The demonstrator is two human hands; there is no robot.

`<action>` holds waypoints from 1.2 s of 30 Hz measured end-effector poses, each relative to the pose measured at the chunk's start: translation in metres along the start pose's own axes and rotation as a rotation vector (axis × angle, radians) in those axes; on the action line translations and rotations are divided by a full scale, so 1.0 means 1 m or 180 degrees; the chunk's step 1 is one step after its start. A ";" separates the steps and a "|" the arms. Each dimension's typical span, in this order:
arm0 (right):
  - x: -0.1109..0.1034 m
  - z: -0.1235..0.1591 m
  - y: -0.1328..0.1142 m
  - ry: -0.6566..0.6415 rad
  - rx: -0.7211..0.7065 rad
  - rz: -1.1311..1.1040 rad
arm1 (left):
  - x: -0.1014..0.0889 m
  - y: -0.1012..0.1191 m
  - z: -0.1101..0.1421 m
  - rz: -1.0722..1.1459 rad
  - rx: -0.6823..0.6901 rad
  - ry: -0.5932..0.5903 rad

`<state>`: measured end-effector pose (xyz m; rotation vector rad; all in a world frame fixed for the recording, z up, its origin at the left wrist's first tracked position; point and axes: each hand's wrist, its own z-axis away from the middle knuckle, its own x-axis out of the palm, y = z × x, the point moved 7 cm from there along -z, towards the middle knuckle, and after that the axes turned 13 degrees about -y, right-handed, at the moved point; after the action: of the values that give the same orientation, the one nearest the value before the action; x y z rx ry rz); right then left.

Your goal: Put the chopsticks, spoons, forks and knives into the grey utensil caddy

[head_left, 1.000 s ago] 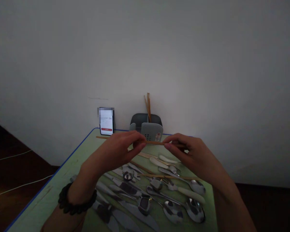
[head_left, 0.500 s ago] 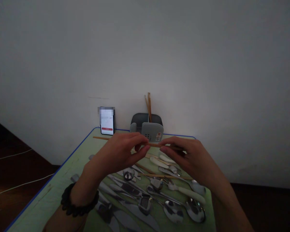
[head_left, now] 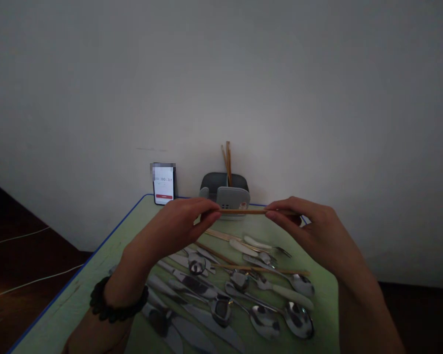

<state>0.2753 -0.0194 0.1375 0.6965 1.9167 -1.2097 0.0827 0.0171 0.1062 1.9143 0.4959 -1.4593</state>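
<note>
Pretty sure a home tbh: small green table [head_left: 74, 314] against a pale wall [head_left: 221, 73], household cutlery [head_left: 298, 319], chopstick caddy [head_left: 234, 195]

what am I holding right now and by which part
A wooden chopstick: the left hand and right hand pinch it at either end of the stretch showing between them.

We hold a slim, straight wooden chopstick [head_left: 243, 211] in the air above the desk [head_left: 107, 265], nearly level, running sideways between our left hand [head_left: 180, 223] and right hand [head_left: 312, 223], its sides pinched by the fingertips. The bare middle stretch looks light brown and unbroken, and it crosses our view of the front of the grey holder [head_left: 234, 196]. Our left hand hides its left part; whether a second stick lies along it, we cannot tell.
</note>
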 end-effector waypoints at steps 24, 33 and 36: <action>-0.004 0.001 0.017 0.0197 0.0033 0.1030 | 0.007 -0.006 -0.003 -0.0093 0.0013 0.0013; 0.011 -0.002 0.014 -0.0439 -0.0081 0.0800 | 0.008 -0.005 -0.006 0.0276 0.0140 0.0123; 0.001 0.002 0.023 -0.0368 -0.0038 0.0566 | -0.003 -0.013 0.000 0.0416 0.0073 0.0481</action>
<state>0.2935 -0.0120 0.1248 0.7570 1.7273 -1.1024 0.0736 0.0267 0.1055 2.0451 0.4152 -1.2487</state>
